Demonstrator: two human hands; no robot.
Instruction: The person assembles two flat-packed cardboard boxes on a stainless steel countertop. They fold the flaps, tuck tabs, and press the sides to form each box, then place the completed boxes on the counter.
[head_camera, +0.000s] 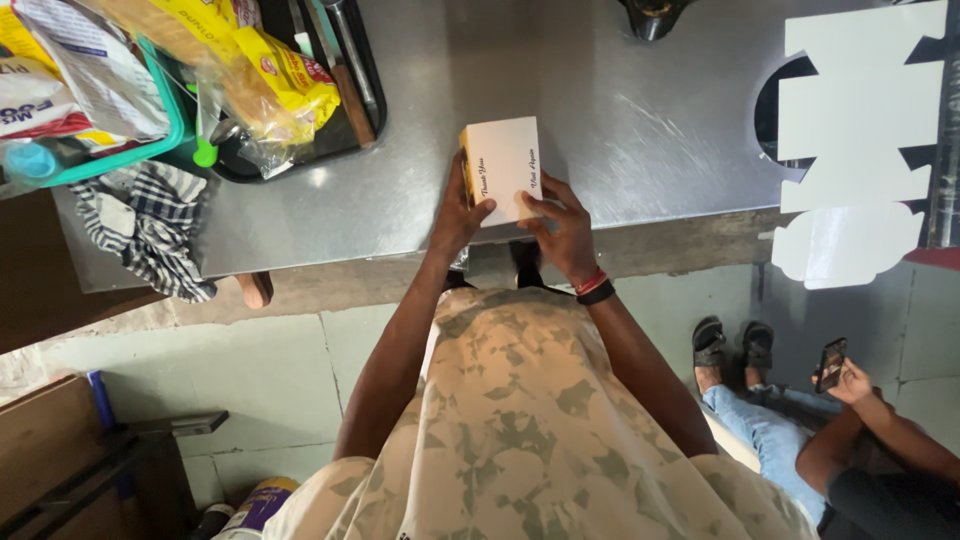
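A small white cardboard box (503, 163) with a yellow side rests on the steel counter (620, 130) near its front edge. My left hand (455, 215) grips the box's left side, thumb on top. My right hand (562, 225) holds its near right corner, fingers on the lid. A red band and a black band circle my right wrist.
A black tray (345, 130) with utensils and a yellow packet (270, 80) sits at the back left, beside a teal basket (165, 125) of packets. A checked cloth (150, 225) hangs off the counter. Flat white box blanks (860, 120) lie at right. A seated person (850, 440) holds a phone lower right.
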